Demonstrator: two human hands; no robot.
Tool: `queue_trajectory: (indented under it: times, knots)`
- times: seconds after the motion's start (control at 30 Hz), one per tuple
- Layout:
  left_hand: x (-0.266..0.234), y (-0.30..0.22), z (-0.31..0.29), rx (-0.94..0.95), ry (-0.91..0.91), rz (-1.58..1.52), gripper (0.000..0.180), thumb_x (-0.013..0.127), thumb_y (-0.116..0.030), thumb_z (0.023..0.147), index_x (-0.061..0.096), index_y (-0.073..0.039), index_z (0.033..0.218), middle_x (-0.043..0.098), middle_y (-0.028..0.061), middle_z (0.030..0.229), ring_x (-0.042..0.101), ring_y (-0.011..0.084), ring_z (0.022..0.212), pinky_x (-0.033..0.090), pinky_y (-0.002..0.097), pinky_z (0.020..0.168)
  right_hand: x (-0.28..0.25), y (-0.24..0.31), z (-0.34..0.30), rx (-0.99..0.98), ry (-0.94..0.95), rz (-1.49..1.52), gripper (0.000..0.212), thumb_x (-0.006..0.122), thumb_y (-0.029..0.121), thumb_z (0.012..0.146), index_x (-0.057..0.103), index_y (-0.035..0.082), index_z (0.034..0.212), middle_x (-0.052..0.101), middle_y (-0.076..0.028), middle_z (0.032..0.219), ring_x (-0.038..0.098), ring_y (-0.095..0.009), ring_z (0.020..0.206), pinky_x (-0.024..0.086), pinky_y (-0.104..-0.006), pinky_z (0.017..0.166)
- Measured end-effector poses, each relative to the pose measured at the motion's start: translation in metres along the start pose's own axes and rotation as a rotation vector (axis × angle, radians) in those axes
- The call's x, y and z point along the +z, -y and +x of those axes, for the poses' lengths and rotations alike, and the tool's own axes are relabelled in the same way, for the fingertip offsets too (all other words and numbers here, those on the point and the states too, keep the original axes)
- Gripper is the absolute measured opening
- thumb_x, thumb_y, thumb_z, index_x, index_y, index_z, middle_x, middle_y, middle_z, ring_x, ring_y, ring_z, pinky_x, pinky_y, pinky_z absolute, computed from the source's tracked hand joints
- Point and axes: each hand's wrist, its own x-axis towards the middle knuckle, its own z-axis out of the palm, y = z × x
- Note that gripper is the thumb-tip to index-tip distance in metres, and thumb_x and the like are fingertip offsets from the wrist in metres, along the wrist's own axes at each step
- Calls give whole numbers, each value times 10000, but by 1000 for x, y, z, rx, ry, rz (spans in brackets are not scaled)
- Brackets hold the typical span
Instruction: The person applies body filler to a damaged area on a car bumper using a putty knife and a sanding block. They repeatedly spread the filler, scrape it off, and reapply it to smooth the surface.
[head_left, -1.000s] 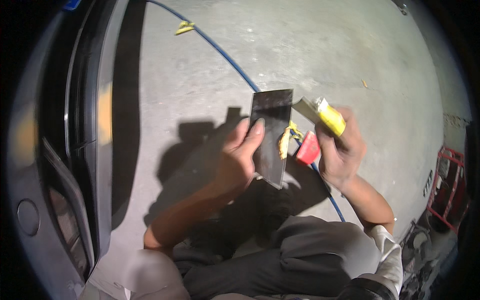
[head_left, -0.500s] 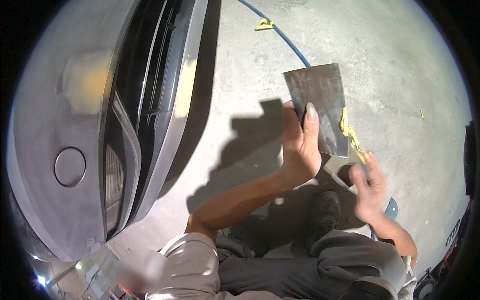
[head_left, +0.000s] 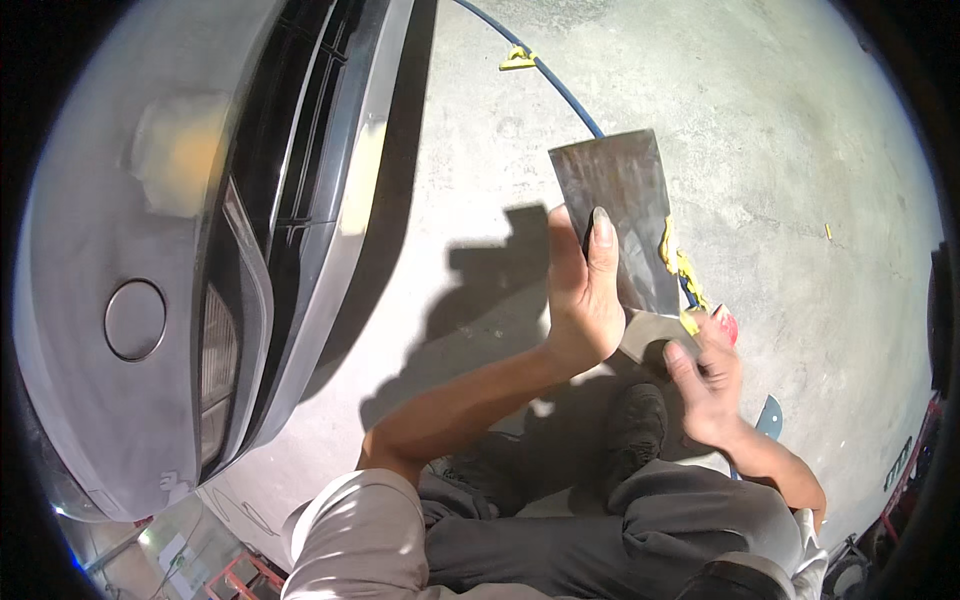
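My left hand [head_left: 583, 290] is wrapped round a dark grey metal plate [head_left: 618, 215], thumb on its upper face. The plate is tilted above the floor. Yellow filler paste [head_left: 671, 250] clings to its right edge and hangs toward the near corner. My right hand [head_left: 708, 385] grips a flat greyish putty spreader [head_left: 650, 335], its blade at the plate's near edge. A dab of yellow paste lies by my right fingertips. Behind those fingertips shows a small red thing [head_left: 725, 325], too hidden to name.
A grey car bumper [head_left: 110, 240] fills the left, with a yellowish filled patch [head_left: 185, 155] and a pale yellow patch [head_left: 363, 180] on its edge. A blue hose [head_left: 570, 98] with a yellow-smeared piece [head_left: 518, 60] crosses the concrete floor. A red frame [head_left: 245, 575] stands lower left.
My right hand has shifted left with the spreader, whose blade now shows more plainly at the plate's near edge. The red thing has come into sight. The whole view has moved slightly.
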Motion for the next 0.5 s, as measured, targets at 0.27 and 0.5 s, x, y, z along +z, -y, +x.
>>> queue_trajectory:
  times: [0.27, 0.5]
  knots:
    - [-12, -12, 0, -78, 1, 234, 175, 494, -177, 1133, 498, -20, 1209, 514, 5, 989, 435, 101, 851, 420, 277, 779, -6, 3, 3, 199, 91, 110, 227, 596, 92, 1033, 683, -80, 1153, 631, -117, 1105, 602, -214, 1039, 460, -328, 933]
    - [-8, -9, 8, 107, 41, 383, 154, 490, -182, 1130, 543, -38, 1136, 473, -13, 907, 402, 82, 776, 382, 277, 661, -2, -23, -5, 67, 139, 84, 216, 624, 60, 1018, 687, -60, 1186, 643, -138, 1166, 622, -223, 1032, 479, -333, 926]
